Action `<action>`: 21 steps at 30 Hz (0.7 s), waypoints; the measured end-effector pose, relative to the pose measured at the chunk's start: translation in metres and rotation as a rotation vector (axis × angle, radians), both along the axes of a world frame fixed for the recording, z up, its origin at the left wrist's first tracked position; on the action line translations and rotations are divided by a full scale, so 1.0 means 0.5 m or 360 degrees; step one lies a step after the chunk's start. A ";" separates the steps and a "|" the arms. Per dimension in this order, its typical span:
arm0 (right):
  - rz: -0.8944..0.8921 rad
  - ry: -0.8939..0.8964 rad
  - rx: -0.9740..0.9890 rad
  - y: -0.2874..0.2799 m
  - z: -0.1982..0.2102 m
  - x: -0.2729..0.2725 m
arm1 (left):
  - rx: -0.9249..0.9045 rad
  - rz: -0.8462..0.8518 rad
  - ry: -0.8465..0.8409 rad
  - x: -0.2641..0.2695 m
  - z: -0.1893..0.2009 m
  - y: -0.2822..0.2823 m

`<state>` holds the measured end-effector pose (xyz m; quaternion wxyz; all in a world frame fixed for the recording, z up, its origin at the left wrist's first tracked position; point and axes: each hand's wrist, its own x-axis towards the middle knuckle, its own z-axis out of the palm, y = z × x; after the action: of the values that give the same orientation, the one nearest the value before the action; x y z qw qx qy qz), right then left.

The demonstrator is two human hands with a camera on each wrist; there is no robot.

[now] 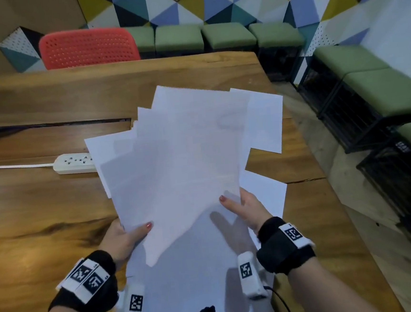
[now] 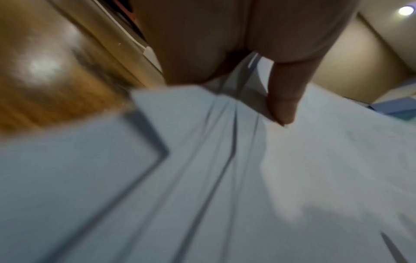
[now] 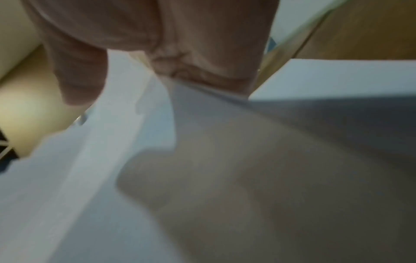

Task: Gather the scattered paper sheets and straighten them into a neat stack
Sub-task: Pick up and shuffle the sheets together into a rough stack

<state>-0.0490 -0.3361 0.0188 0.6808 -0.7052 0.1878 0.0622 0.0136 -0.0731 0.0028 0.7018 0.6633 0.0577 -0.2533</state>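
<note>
A fanned, uneven bundle of white paper sheets [image 1: 179,158] is lifted above the wooden table [image 1: 56,218]. My left hand [image 1: 127,235] grips the bundle's lower left edge, thumb on top. My right hand [image 1: 244,209] grips its lower right edge, thumb on top, fingers hidden beneath. More white sheets [image 1: 198,281] lie flat near the front edge under my wrists, and one sheet [image 1: 265,193] shows at the right. In the left wrist view my thumb presses on the overlapping sheets [image 2: 202,178]. In the right wrist view the sheets [image 3: 157,178] curve away under the palm.
A white power strip [image 1: 73,163] with its cord lies on the table left of the papers. A red perforated chair [image 1: 88,48] stands behind the table's far edge. Green cushioned stools [image 1: 228,35] line the far wall and right side. The table's right edge [image 1: 325,177] is close to the papers.
</note>
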 end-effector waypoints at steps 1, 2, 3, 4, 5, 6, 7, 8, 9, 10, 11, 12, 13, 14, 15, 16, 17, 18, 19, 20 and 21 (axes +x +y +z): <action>0.0048 0.0063 -0.0130 -0.004 0.007 0.008 | 0.0025 0.0065 -0.0011 0.000 -0.004 0.004; 0.0052 0.0131 -0.0280 -0.016 0.002 0.021 | 0.0042 0.0117 -0.0015 0.002 -0.009 0.011; 0.0029 0.0190 -0.0437 -0.032 -0.002 0.035 | 0.0069 0.0164 -0.0020 0.004 -0.011 0.018; 0.0025 0.0252 -0.0600 -0.053 -0.010 0.053 | 0.0094 0.0211 -0.0014 0.009 -0.013 0.026; 0.0039 0.0310 -0.0789 -0.074 -0.013 0.071 | 0.0116 0.0250 -0.0003 0.014 -0.014 0.034; 0.0080 0.0380 -0.0973 -0.099 -0.023 0.093 | 0.0138 0.0292 0.0012 0.022 -0.019 0.045; 0.0125 0.0433 -0.1134 -0.126 -0.030 0.113 | 0.0151 0.0322 0.0027 0.028 -0.021 0.053; 0.0159 0.0471 -0.1256 -0.150 -0.038 0.136 | 0.0159 0.0349 0.0047 0.035 -0.023 0.059; 0.0180 0.0507 -0.1361 -0.173 -0.045 0.162 | 0.0168 0.0371 0.0073 0.045 -0.028 0.065; 0.0196 0.0534 -0.1459 -0.192 -0.051 0.182 | 0.0175 0.0384 0.0097 0.053 -0.031 0.068; 0.0228 0.0559 -0.1535 -0.210 -0.063 0.204 | 0.0171 0.0395 0.0114 0.062 -0.034 0.069; 0.0263 0.0595 -0.1590 -0.219 -0.069 0.218 | 0.0158 0.0405 0.0130 0.068 -0.034 0.068; 0.0314 0.0615 -0.1639 -0.224 -0.073 0.232 | 0.0139 0.0401 0.0151 0.073 -0.036 0.068; 0.0382 0.0604 -0.1682 -0.223 -0.075 0.247 | 0.0128 0.0405 0.0186 0.080 -0.039 0.066; 0.0458 0.0570 -0.1730 -0.217 -0.074 0.260 | 0.0124 0.0406 0.0228 0.082 -0.039 0.062; 0.0555 0.0529 -0.1779 -0.207 -0.073 0.278 | 0.0122 0.0410 0.0277 0.086 -0.040 0.059; 0.0668 0.0480 -0.1832 -0.194 -0.071 0.295 | 0.0097 0.0401 0.0319 0.087 -0.041 0.058; 0.0781 0.0432 -0.1876 -0.176 -0.070 0.312 | 0.0052 0.0393 0.0365 0.089 -0.044 0.059; 0.0889 0.0394 -0.1908 -0.159 -0.073 0.330 | 0.0011 0.0384 0.0407 0.092 -0.048 0.058; 0.0983 0.0366 -0.1941 -0.141 -0.074 0.344 | -0.0009 0.0375 0.0427 0.093 -0.046 0.054; 0.1078 0.0368 -0.1974 -0.125 -0.078 0.356 | -0.0014 0.0384 0.0426 0.093 -0.043 0.052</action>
<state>0.1292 -0.3986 -0.0203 0.0736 -0.9708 0.0304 0.2262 0.0599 -0.0472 -0.0189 0.7160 0.6089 0.2287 -0.2535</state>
